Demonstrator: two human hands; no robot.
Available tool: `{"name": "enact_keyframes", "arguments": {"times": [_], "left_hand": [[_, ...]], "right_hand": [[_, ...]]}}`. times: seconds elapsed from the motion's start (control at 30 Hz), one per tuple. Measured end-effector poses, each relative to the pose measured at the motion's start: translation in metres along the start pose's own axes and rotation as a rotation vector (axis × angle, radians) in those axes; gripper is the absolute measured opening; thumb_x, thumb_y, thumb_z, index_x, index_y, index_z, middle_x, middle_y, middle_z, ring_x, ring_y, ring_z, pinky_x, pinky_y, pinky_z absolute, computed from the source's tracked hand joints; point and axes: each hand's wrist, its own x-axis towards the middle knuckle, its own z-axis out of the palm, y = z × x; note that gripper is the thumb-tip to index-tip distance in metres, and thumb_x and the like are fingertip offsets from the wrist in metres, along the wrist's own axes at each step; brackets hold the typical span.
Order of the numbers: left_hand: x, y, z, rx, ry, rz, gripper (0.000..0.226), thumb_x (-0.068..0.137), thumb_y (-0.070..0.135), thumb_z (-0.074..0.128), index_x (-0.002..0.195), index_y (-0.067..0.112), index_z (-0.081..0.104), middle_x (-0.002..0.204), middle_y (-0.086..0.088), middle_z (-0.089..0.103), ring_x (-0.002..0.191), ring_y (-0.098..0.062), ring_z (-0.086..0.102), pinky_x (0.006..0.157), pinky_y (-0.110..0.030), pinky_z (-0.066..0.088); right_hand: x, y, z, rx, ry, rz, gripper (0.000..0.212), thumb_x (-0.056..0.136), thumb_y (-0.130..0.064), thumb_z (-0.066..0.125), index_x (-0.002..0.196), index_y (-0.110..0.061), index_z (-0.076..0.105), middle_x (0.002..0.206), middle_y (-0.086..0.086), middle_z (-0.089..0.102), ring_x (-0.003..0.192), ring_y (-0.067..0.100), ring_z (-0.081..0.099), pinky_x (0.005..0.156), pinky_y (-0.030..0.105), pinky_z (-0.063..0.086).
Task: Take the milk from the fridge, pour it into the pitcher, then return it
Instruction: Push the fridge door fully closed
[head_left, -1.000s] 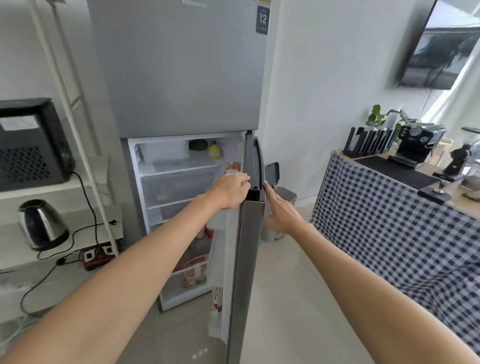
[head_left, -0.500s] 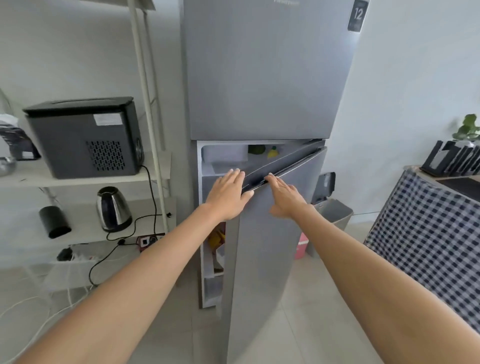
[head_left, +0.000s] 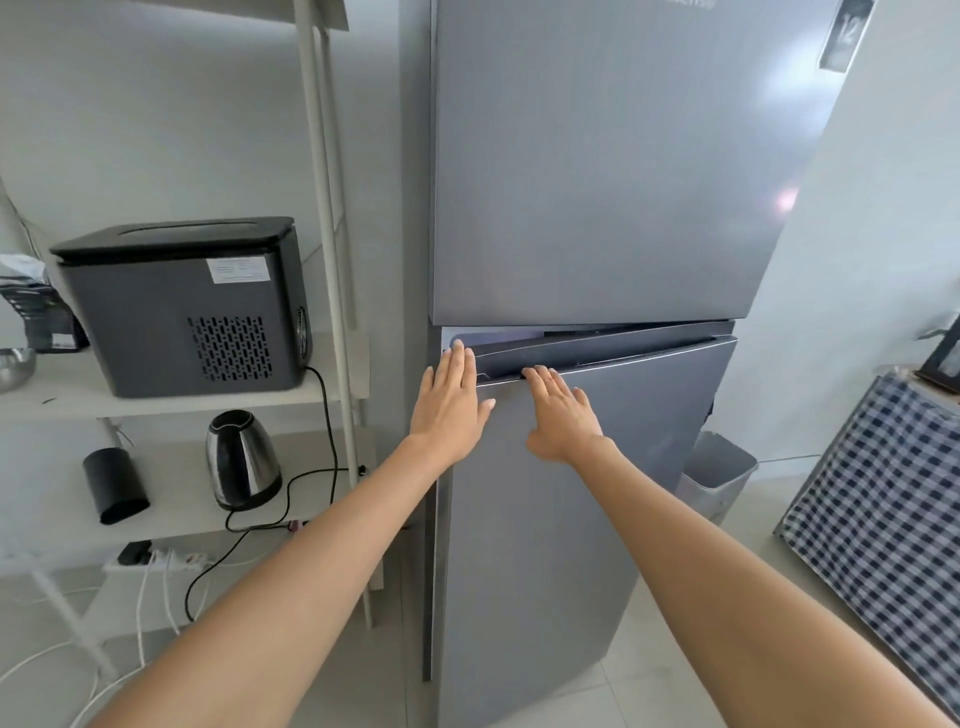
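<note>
Home kitchen — fridge (head_left: 597, 182), kettle (head_left: 241, 460) on shelf (head_left: 62, 395), checked tablecloth (head_left: 883, 519)

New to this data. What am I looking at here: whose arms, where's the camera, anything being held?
There is no robot. A person wears one wide-angle camera on the head, looking forward and down, so the two bare arms reaching in from the bottom are their own.

The left hand and right hand lie flat, fingers spread, against the top of the grey fridge's lower door, which stands slightly ajar. Neither hand holds anything, and no milk shows.

On the white shelf unit to the left sit a black boxy appliance, a steel kettle and a black cylinder. A checked cloth hangs at the right, with a grey bin beside the fridge.
</note>
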Motion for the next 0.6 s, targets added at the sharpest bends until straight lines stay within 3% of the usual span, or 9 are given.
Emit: {"name": "enact_keyframes", "arguments": {"times": [0.2, 0.4, 0.6], "left_hand": [[0.018, -0.022, 0.026, 0.011, -0.034, -0.012, 0.071, 0.102, 0.043, 0.027, 0.151, 0.006, -0.009, 0.158, -0.008, -0.023, 0.148, -0.023, -0.013, 0.122, -0.04, 0.003], [0.038, -0.034, 0.037, -0.003, -0.075, -0.015, 0.073, 0.102, 0.044, 0.027, 0.151, 0.006, -0.013, 0.158, -0.008, -0.023, 0.148, -0.021, -0.014, 0.122, -0.038, 0.002], [0.056, -0.042, 0.037, -0.042, -0.108, -0.011, 0.076, 0.101, 0.043, 0.03, 0.15, 0.005, -0.013, 0.158, -0.01, -0.022, 0.148, -0.022, -0.014, 0.121, -0.038, 0.004]], "right_hand": [[0.03, -0.016, 0.014, 0.0, 0.004, 0.045, 0.088, 0.085, -0.013, 0.048, 0.153, -0.012, -0.007, 0.162, 0.005, -0.007, 0.149, 0.022, -0.006, 0.118, 0.043, 0.011], [0.052, -0.023, 0.023, 0.032, -0.045, 0.071, 0.094, 0.085, -0.015, 0.05, 0.151, -0.011, -0.017, 0.16, 0.006, -0.02, 0.148, 0.022, -0.016, 0.12, 0.043, 0.005], [0.067, -0.023, 0.019, 0.045, -0.077, 0.064, 0.095, 0.084, -0.015, 0.051, 0.151, -0.012, -0.016, 0.16, 0.007, -0.018, 0.148, 0.023, -0.015, 0.119, 0.043, 0.005]]}}
